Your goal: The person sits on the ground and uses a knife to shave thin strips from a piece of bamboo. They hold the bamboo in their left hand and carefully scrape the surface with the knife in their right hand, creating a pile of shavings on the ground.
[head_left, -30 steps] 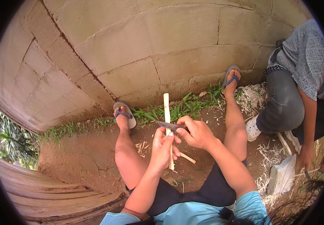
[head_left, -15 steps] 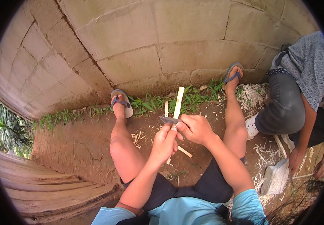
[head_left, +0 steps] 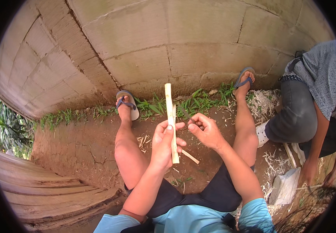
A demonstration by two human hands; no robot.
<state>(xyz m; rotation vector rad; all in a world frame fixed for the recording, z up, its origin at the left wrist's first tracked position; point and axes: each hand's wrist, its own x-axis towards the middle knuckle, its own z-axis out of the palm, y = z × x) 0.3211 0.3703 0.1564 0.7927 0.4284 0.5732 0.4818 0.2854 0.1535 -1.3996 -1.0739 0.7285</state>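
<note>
Upright in my left hand [head_left: 163,145] is a pale, peeled wooden stick [head_left: 169,105], pressed under the thumb with its lower end past the palm. My right hand [head_left: 207,133] is closed around a small knife, its dark blade [head_left: 185,113] pointing up and left, a little apart from the stick; the handle is mostly hidden in the fingers. Another pale piece of wood [head_left: 174,110] shows just behind the stick. A short cut stick [head_left: 190,157] lies on the dirt below my hands.
A block wall [head_left: 207,58] rises ahead, with grass [head_left: 152,107] along its foot. Wooden boards [head_left: 51,190] lie at the lower left. To my right another person [head_left: 296,112] sits near heaped shavings [head_left: 262,103] and a whitish block [head_left: 284,186].
The knife has come off the stick and moved right with my right hand. My left hand has turned the stick, which now leans slightly left and sits lower in the palm.
</note>
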